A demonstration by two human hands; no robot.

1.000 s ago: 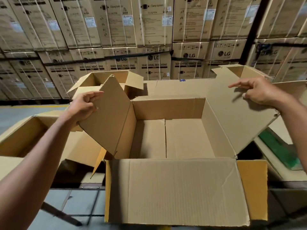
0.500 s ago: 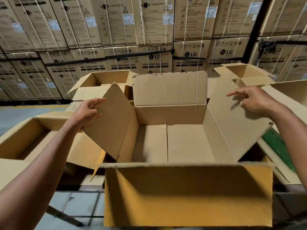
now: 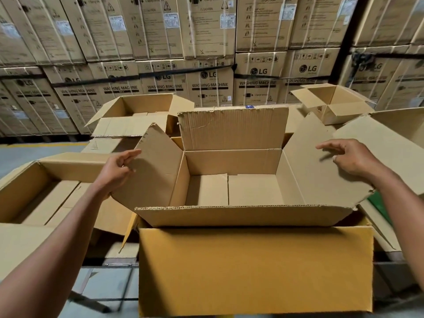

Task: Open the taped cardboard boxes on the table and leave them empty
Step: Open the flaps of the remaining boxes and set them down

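An open brown cardboard box [image 3: 252, 267] stands right in front of me, and its inside [image 3: 234, 189] is bare. My left hand [image 3: 117, 168] holds the outer edge of the box's left flap [image 3: 156, 173], which tilts up and outward. My right hand [image 3: 351, 158] rests on the right flap [image 3: 316, 177] with its fingers loosely spread; that flap leans outward. The far flap [image 3: 231, 129] stands upright. The near flap [image 3: 241, 215] lies about level over the box's front edge.
More open boxes surround it: a large one at left [image 3: 34, 191], one at back left [image 3: 142, 109], a small one at back right [image 3: 332, 104], another at right [image 3: 403, 136]. A green object [image 3: 378, 206] lies at right. Stacked washing-machine cartons [image 3: 211, 65] form a wall behind.
The far flap rose from lying flat back to upright. The near flap swung up from hanging toward me to about level. Both hands sank a little with the side flaps.
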